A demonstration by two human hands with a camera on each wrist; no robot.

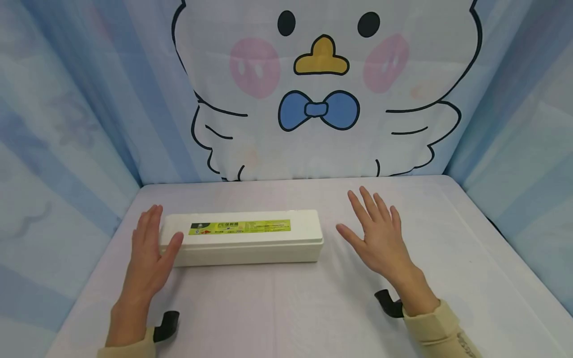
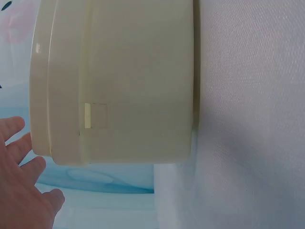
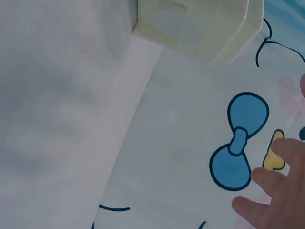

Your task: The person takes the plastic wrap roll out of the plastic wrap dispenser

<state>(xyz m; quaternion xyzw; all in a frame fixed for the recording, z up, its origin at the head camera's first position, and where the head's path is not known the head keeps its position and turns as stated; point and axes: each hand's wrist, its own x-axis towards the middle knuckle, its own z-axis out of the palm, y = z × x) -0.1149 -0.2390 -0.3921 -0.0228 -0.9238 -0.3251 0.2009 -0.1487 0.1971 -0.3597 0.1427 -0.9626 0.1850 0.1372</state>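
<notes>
A long off-white plastic cling film box (image 1: 250, 251) lies across the table, its yellow-green label (image 1: 239, 227) facing up on the lid. At its left end is my left hand (image 1: 147, 253), fingers straight and together, with the thumb overlapping the front left corner. The left wrist view shows the box's side (image 2: 138, 86) close up, the fingertips right by the lid's edge. Over the table to the right, my right hand (image 1: 380, 238) is spread, apart from the box and holding nothing. In the right wrist view the box end (image 3: 190, 24) shows at the top.
A white cloth covers the table (image 1: 250, 313). Behind it hangs a curtain (image 1: 313, 154) with a cartoon face and blue bow tie, and blue-white curtains (image 1: 58, 149) close in both sides. Black curved pieces (image 1: 166, 325) stick out at both wrists, by the beige sleeves.
</notes>
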